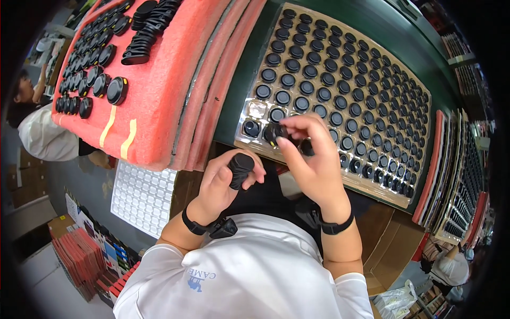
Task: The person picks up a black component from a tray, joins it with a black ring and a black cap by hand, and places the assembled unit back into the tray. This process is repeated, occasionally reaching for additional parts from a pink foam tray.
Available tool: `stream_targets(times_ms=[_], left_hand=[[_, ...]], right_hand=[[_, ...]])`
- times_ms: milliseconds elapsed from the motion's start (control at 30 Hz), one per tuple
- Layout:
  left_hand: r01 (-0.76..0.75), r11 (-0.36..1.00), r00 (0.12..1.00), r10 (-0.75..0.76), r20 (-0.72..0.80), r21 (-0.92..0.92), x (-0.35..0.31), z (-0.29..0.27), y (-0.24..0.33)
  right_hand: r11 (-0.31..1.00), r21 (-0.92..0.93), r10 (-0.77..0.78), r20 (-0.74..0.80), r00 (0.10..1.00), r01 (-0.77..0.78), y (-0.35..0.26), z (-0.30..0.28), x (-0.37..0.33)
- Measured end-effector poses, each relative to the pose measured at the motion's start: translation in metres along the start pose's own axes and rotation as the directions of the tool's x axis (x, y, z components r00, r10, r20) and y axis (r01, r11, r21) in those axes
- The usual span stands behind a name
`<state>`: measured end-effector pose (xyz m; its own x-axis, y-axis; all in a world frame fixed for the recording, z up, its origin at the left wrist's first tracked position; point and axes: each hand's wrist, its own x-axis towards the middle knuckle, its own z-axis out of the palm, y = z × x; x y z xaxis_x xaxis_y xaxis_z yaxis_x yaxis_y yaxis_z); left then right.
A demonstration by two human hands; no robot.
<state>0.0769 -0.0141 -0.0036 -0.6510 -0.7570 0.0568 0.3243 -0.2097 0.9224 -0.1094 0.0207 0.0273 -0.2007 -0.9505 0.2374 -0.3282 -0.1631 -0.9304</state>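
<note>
My left hand [217, 183] is closed around a short stack of thin black rounded pieces [241, 169], held in front of my body. My right hand [319, 154] pinches a round black part [274, 134] with a small yellow mark between thumb and fingertips. That part is over the near left corner of a clear plastic tray [257, 109], whose pockets hold rows of black round parts. Whether it touches the tray I cannot tell. Beside it, in the corner pocket, sits another black part [251, 127] with an open-looking centre.
At the left, pink foam sheets [146, 117] carry many yellow-marked black parts [117, 90] and a row of stacked black pieces [139, 49]. A white pocketed tray [141, 194] lies lower left. More loaded trays [459, 207] stand at the right. Other people [50, 130] are nearby.
</note>
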Motion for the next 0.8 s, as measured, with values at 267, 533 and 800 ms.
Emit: stream_targets(times_ms=[267,533,800], left_hand=[[0.125,0.977,0.987,-0.105,0.12,-0.171,0.0,-0.013,-0.013],[0.189,0.93,0.979,-0.154,0.134,-0.316,0.003,-0.021,-0.019],[0.234,0.896,0.971,-0.198,0.13,-0.378,0.005,-0.02,-0.025]], right_hand=[[0.825,-0.549,-0.176,-0.019,0.984,0.137,0.02,0.034,0.035],[0.705,-0.701,-0.156,0.0,0.988,0.111,0.024,0.046,0.043],[0.724,-0.675,-0.18,0.012,0.984,0.141,0.028,0.042,0.04]])
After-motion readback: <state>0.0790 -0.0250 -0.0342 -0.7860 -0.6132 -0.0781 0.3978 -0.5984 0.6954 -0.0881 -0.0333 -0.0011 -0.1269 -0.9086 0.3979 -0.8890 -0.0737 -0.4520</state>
